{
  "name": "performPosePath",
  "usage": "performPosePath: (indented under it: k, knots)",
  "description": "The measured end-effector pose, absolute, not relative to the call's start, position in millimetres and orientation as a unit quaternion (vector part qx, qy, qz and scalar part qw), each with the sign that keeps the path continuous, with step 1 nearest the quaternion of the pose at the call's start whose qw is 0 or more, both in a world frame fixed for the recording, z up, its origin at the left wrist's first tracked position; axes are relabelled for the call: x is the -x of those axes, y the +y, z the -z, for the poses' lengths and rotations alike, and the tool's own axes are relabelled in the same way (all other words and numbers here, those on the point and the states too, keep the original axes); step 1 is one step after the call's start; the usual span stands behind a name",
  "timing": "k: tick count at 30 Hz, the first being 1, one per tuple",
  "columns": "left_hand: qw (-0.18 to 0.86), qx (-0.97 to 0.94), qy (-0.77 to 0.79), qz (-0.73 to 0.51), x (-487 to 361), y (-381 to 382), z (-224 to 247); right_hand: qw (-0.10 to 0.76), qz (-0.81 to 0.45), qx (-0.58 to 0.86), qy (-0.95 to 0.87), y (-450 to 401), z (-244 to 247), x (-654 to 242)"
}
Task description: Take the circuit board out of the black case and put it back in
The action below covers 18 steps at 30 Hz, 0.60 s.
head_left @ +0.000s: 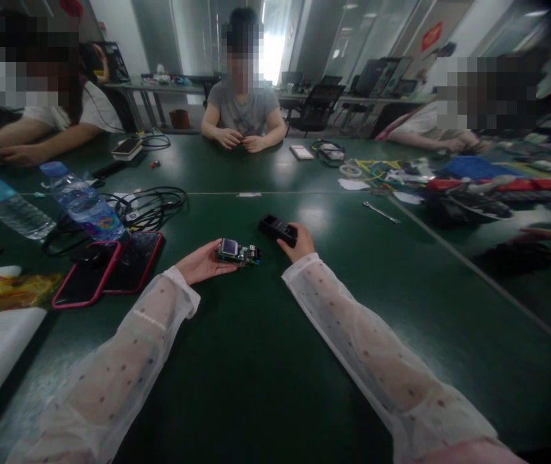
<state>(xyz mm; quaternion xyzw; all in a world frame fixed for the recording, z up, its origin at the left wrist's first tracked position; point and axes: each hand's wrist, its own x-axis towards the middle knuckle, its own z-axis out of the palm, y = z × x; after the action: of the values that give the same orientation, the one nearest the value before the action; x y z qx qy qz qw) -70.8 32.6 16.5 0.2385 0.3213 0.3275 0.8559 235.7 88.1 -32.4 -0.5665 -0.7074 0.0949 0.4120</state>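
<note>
My left hand holds a small green circuit board with a little square screen on its left part. The board faces up, with the thumb at its left end and fingers under it. To the right, my right hand grips the right end of a black plastic case, which has a rectangular opening near its left end. The board and the case are apart, a short gap between them, above the green table. Whether the case touches the table I cannot tell.
On the left are two water bottles, coiled black cables, two red-edged phones and a white power bank. A wrench lies at right, near a cluttered pile of cables and tools. Several people sit around the table.
</note>
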Motion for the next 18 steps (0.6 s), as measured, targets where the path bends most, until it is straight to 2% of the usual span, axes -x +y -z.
performPosePath:
  k: [13,18]
  knots:
    - [0.859,-0.245,0.312,-0.324,71.4,31.9,-14.5,0.419,-0.079,0.578,-0.696,90.4,36.5,-236.3]
    - [0.855,-0.237,0.325,-0.327,69.2,29.9,-19.2,0.467,-0.156,0.545,-0.678,85.6,29.2,-231.8]
